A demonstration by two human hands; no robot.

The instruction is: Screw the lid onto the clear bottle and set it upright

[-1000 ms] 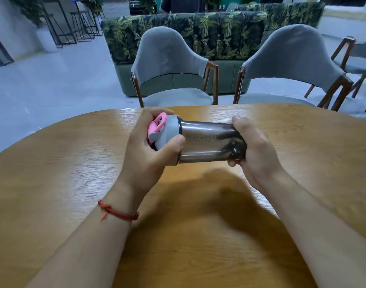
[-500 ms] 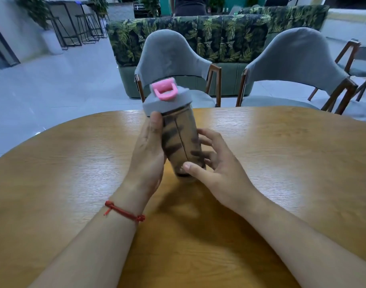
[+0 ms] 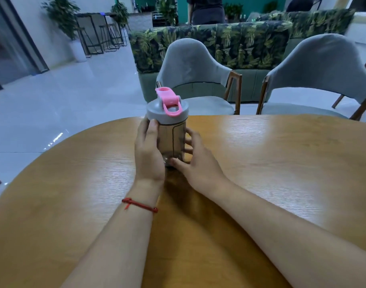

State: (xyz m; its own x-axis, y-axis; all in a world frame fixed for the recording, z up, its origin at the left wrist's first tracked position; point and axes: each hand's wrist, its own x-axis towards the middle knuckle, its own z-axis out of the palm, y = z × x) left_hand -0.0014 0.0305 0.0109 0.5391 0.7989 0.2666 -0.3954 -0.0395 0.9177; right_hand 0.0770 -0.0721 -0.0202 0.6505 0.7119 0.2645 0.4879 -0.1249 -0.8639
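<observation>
we are looking down at a round wooden tabletop (image 3: 261, 163) with our two bare forearms reaching forward across it. the clear bottle (image 3: 171, 140) is standing upright near the far edge of the tabletop, its base appearing to rest on the wood, though our hands are hiding part of the contact. the grey lid (image 3: 166, 112) with its pink flip loop is sitting square on the bottle's mouth, with no gap showing under its rim, so we are judging the screwing to be done.

our left hand (image 3: 149, 148) is wrapping the bottle's left side, its fingers (image 3: 152, 129) curled together against the clear wall just under the lid. our right hand (image 3: 195, 161) is cupping the lower right side, its fingers spread loosely around the back and its thumb lying by the base. a red string bracelet (image 3: 139, 205) is circling the left wrist.

we are reading the task as nearly finished: lid on, bottle vertical. what is left, as far as we can judge, is letting go with both hands and seeing that the bottle stands on its own. two grey chairs (image 3: 198, 80) are waiting beyond the tabletop.
</observation>
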